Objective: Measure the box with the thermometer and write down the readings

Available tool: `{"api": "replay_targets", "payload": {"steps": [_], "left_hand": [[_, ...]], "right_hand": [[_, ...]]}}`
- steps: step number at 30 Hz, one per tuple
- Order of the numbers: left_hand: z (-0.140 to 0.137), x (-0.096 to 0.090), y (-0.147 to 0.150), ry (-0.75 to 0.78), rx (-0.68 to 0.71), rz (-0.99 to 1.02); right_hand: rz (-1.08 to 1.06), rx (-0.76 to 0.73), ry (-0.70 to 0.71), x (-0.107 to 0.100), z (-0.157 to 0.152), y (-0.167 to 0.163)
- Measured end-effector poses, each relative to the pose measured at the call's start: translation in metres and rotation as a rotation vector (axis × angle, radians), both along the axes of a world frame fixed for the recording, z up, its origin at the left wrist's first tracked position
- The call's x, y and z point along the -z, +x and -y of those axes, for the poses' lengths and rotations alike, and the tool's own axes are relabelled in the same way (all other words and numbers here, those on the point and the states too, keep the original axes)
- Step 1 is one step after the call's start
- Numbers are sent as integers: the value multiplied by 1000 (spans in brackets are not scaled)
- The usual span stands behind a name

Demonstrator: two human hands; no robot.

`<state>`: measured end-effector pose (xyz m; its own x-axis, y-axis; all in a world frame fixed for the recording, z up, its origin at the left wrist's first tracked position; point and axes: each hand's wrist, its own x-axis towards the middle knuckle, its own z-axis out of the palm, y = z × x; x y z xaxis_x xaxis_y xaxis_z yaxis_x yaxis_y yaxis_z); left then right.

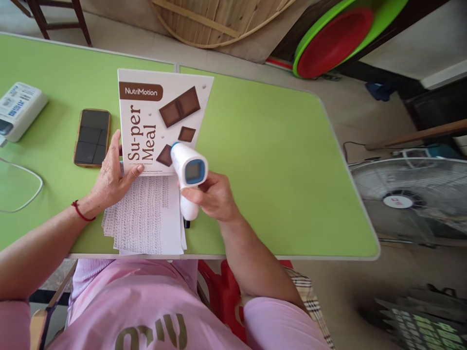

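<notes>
My left hand (pixel 116 175) grips the lower left edge of a white box (pixel 175 87), its thumb across the front. The box stands tilted, its face printed "NutriMotion Su-per Meal" with chocolate pieces. In my right hand (pixel 217 197) is a white and blue infrared thermometer (pixel 188 175), fingers wrapped round its handle. Its small grey screen faces me, and its front end points at the box's lower right part. Below the box lie several handwritten paper sheets (pixel 149 218), partly hidden by it. A black pen-like tip (pixel 187 224) shows under the thermometer handle.
On the green table (pixel 262 146), a phone (pixel 92 137) lies left of the box. Farther left are a white device (pixel 22 109) and a white cable (pixel 40 184). A fan (pixel 397 200) stands beyond the right edge. A red basin (pixel 333 43) leans behind.
</notes>
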<state>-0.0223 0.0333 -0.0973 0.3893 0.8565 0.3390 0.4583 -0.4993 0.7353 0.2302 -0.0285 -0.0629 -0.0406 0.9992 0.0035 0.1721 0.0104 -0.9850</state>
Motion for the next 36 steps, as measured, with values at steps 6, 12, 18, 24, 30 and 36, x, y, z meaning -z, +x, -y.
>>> {"api": "replay_targets", "payload": {"steps": [6, 12, 18, 24, 30, 36], "left_hand": [[1, 2, -2, -4, 8, -33], [0, 2, 0, 17, 5, -14], [0, 1, 0, 39, -11, -83], [1, 1, -4, 94, -82, -170], [5, -6, 0, 116, -69, -243], [6, -6, 5, 276, -152, -245]], "right_hand": [[364, 362, 100, -1, -16, 42], [876, 326, -114, 23, -33, 58], [999, 279, -20, 40, -34, 65], [739, 200, 222, 22, -21, 49], [537, -94, 352, 15, -4, 11], [495, -65, 497, 32, -6, 11]]}}
